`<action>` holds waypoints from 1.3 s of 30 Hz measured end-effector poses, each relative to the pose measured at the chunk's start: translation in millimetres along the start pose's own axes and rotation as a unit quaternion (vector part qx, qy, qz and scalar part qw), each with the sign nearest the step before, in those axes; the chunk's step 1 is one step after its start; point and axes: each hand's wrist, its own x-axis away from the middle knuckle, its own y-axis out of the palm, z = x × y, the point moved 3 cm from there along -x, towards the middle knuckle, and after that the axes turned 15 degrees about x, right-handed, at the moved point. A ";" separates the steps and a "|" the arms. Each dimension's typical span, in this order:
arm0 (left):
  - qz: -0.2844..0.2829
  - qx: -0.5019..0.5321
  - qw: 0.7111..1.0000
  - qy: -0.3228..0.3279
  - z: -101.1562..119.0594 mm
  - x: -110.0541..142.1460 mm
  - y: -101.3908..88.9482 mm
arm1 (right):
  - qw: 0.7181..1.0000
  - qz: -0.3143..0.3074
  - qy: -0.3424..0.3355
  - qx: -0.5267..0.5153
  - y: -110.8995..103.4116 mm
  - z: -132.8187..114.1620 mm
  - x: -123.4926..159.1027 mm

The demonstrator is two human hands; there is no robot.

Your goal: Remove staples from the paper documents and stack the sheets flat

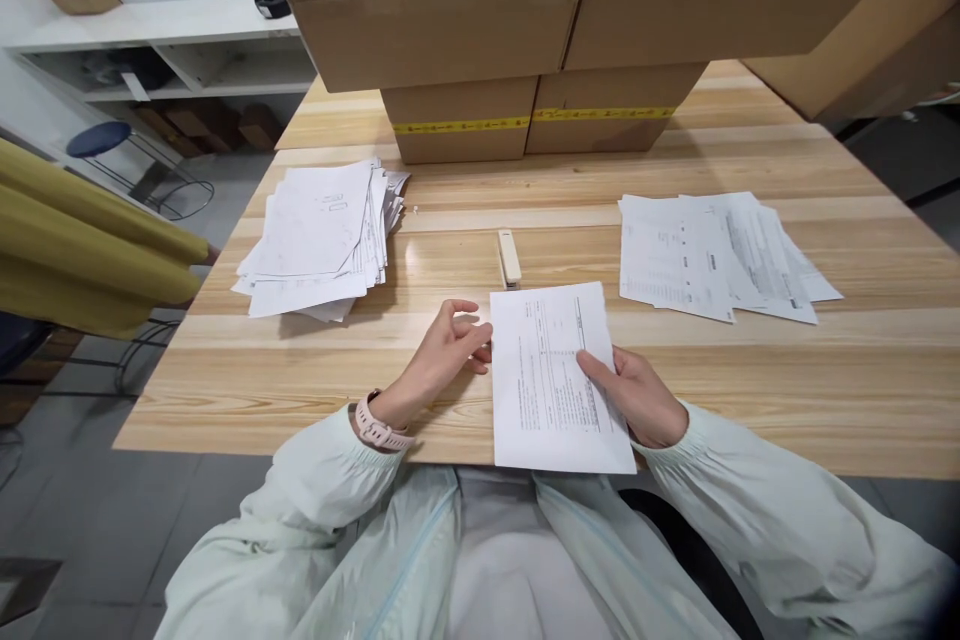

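Observation:
My right hand (641, 395) grips the right side of a printed paper sheet (555, 390), thumb on top and fingers underneath. Whether more sheets lie beneath it, I cannot tell. The paper is turned sideways and its lower edge sticks out past the near table edge. At its left edge is my left hand (450, 350), with loosely bent fingers apart and fingertips close to the paper; nothing shows in its grasp. A cream stapler (509, 260) lies just beyond the sheet's top edge.
A thick, uneven paper stack (315, 230) sits on the left of the wooden table (450, 220). Several fanned sheets (720, 255) lie on the right. Cardboard boxes (465, 120) with yellow tape rise at the back. A blue stool (97, 138) stands beyond the table's left side.

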 end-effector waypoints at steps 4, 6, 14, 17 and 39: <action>-0.024 -0.034 0.999 -0.013 -3.6 -9.8 11.1 | 1.000 -0.022 0.011 0.003 -3.4 -6.0 -3.5; -0.019 -0.033 0.999 -0.015 -5.4 -14.8 15.4 | 0.999 -0.017 0.041 0.001 -6.8 -9.1 -4.6; -0.001 -0.042 0.999 0.010 -6.3 -32.4 21.7 | 0.996 -0.003 0.087 0.004 -9.9 -18.8 -13.0; -0.002 -0.061 0.998 0.022 -5.5 -37.7 22.2 | 0.997 0.001 0.068 0.032 -16.0 -21.1 -17.8; -0.271 -0.565 0.696 0.351 -12.0 -11.0 11.2 | 0.981 -0.047 0.184 0.032 -33.6 -30.5 -30.7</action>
